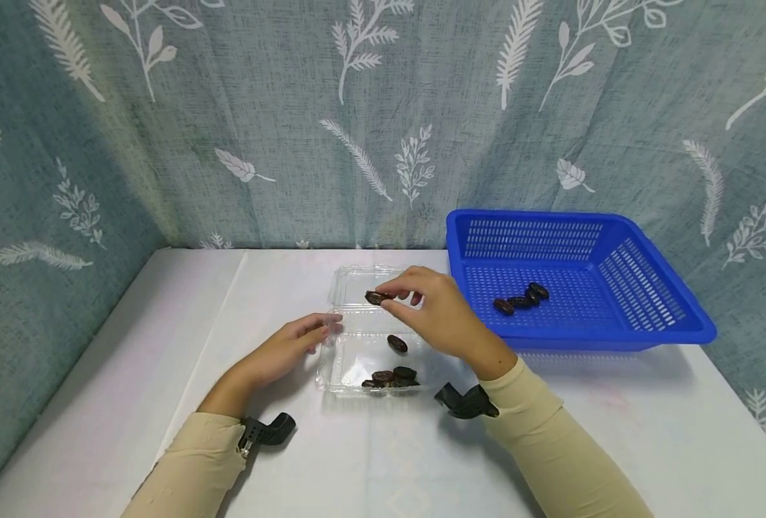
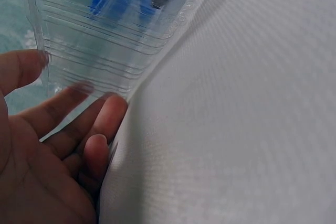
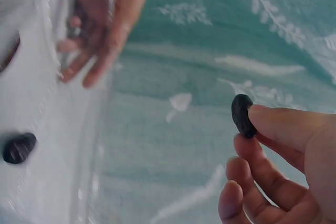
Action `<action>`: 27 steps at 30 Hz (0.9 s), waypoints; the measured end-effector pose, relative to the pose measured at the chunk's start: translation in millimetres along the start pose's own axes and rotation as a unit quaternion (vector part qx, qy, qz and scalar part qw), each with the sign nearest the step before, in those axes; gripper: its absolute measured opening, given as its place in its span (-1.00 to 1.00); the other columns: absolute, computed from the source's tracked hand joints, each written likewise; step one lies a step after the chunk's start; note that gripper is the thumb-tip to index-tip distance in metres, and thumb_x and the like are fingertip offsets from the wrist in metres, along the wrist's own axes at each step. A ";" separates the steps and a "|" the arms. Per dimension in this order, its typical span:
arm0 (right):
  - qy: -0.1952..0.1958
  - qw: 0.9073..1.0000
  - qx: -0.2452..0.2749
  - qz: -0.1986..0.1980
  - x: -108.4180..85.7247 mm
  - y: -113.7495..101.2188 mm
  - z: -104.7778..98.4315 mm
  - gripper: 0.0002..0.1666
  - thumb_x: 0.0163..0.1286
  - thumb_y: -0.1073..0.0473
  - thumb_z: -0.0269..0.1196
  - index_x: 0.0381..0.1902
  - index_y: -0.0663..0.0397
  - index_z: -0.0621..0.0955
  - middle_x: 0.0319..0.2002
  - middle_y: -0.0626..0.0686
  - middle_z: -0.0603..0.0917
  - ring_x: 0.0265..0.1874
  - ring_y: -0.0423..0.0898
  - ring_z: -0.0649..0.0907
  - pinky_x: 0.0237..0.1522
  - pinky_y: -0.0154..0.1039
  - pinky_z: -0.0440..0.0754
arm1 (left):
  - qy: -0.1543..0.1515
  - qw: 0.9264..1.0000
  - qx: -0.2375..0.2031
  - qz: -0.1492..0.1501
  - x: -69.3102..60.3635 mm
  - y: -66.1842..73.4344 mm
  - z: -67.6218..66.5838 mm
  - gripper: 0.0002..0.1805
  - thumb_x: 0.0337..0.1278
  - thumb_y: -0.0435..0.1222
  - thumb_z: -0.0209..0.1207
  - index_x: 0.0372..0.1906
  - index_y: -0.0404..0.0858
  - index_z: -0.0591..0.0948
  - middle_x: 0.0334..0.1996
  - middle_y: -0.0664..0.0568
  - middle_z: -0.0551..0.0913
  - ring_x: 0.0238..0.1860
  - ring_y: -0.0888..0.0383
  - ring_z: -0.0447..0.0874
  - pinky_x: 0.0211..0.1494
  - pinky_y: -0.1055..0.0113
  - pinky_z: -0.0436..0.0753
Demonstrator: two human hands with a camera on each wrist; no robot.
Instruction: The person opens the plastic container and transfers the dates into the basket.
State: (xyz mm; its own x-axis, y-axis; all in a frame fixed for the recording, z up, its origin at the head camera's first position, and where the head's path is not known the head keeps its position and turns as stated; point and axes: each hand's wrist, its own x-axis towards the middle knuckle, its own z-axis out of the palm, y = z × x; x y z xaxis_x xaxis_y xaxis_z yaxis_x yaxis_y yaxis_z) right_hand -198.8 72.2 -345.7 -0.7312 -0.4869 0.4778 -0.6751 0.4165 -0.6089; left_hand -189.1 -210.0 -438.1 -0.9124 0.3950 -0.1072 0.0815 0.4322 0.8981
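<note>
My right hand (image 1: 437,309) pinches a dark brown date (image 1: 376,297) between thumb and fingertips, above the far half of a clear plastic clamshell box (image 1: 350,360). In the right wrist view, the pinched date (image 3: 242,115) stays apart from the box. At the box's left side my left hand (image 1: 285,351) touches the edge near the hinge with loosely extended fingers. The left wrist view shows that hand's fingertips (image 2: 113,111) against the ribbed plastic wall. One date (image 1: 397,344) lies alone inside the near half, and several more dates (image 1: 392,377) are gathered along its front wall.
A blue perforated plastic basket (image 1: 590,338) stands to the right, with several dates (image 1: 521,301) on its floor. The box and basket sit on a white-covered table (image 1: 383,460). A leaf-patterned curtain (image 1: 279,144) hangs behind and at the sides.
</note>
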 end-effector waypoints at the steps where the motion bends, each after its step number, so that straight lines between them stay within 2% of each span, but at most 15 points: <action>1: 0.012 1.000 0.003 0.003 -0.4 1.0 -4.3 -0.81 0.29 0.26 0.40 -0.12 0.08 0.78 -0.31 0.00 0.73 -0.28 -0.09 0.62 -0.27 -0.23 0.60 | 0.000 1.000 0.000 0.000 -0.4 0.1 0.7 -0.51 0.58 -0.11 -0.11 0.42 -0.22 0.39 0.33 -0.13 0.53 0.29 -0.08 0.43 0.19 0.16 0.44; 6: 0.055 0.998 0.003 0.038 -9.3 9.4 -31.7 -0.79 0.30 0.29 0.39 -0.10 0.11 0.77 -0.25 0.03 0.74 -0.26 -0.10 0.61 -0.26 -0.25 0.60 | 0.000 1.000 0.003 0.001 -0.3 0.9 3.0 -0.51 0.58 -0.10 -0.11 0.42 -0.21 0.39 0.34 -0.12 0.53 0.21 -0.03 0.46 0.18 0.16 0.44; 10: 0.060 0.995 -0.043 0.067 -17.6 25.2 -58.9 -0.79 0.32 0.27 0.38 -0.09 0.12 0.77 -0.24 0.05 0.74 -0.29 -0.15 0.60 -0.28 -0.34 0.58 | 0.002 1.000 0.005 -0.001 -0.1 1.1 2.0 -0.51 0.58 -0.11 -0.11 0.42 -0.21 0.39 0.33 -0.13 0.54 0.10 0.01 0.49 0.14 0.18 0.43; 14: 0.059 0.988 -0.093 0.111 -23.1 45.4 -90.5 -0.79 0.36 0.23 0.35 -0.07 0.13 0.76 -0.19 0.11 0.76 -0.30 -0.11 0.60 -0.30 -0.46 0.51 | 0.003 1.000 0.000 -0.001 -1.1 1.0 0.7 -0.51 0.59 -0.11 -0.11 0.43 -0.22 0.39 0.32 -0.14 0.54 0.07 0.02 0.49 0.14 0.18 0.42; 17: 0.043 0.980 -0.125 0.147 -28.1 60.6 -112.0 -0.76 0.41 0.18 0.31 -0.04 0.15 0.75 -0.10 0.17 0.76 -0.24 -0.04 0.61 -0.31 -0.45 0.48 | 0.002 1.000 0.001 -0.001 -1.6 2.1 0.9 -0.51 0.59 -0.12 -0.11 0.43 -0.23 0.39 0.32 -0.14 0.54 0.06 0.02 0.49 0.14 0.18 0.42; 20: 0.010 0.973 -0.144 0.180 -33.6 73.4 -127.0 -0.72 0.44 0.14 0.28 0.00 0.16 0.73 -0.05 0.22 0.74 -0.16 0.04 0.62 -0.28 -0.29 0.52 | 0.002 1.000 0.007 -0.005 -2.4 3.0 0.8 -0.51 0.58 -0.12 -0.11 0.43 -0.22 0.39 0.32 -0.14 0.54 0.02 0.03 0.48 0.12 0.19 0.41; 24: -0.034 0.963 -0.155 0.220 -37.4 88.7 -137.3 -0.68 0.47 0.12 0.24 0.04 0.18 0.71 -0.02 0.27 0.73 -0.06 0.14 0.64 -0.19 -0.04 0.61 | 0.002 1.000 0.010 -0.007 -2.4 2.9 0.6 -0.51 0.58 -0.10 -0.10 0.44 -0.19 0.38 0.33 -0.12 0.54 -0.02 0.05 0.47 0.12 0.19 0.39; 27: -0.069 0.952 -0.165 0.248 -38.0 100.3 -139.7 -0.68 0.47 0.15 0.23 0.05 0.22 0.70 -0.01 0.30 0.73 -0.07 0.16 0.66 -0.15 0.04 0.63 | 0.001 1.000 0.005 -0.005 -2.0 2.0 1.2 -0.50 0.58 -0.09 -0.10 0.44 -0.19 0.38 0.34 -0.12 0.53 0.00 0.05 0.47 0.12 0.19 0.40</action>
State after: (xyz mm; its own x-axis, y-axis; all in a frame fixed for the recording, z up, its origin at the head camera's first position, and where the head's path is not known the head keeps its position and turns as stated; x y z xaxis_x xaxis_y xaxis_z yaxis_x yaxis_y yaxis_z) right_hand -252.3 239.8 -336.4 -0.9634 -0.2555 0.0813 -0.2615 0.8285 -0.4951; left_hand -186.7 -208.9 -436.6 -0.9141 0.3886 -0.1156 0.0762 0.4448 0.8924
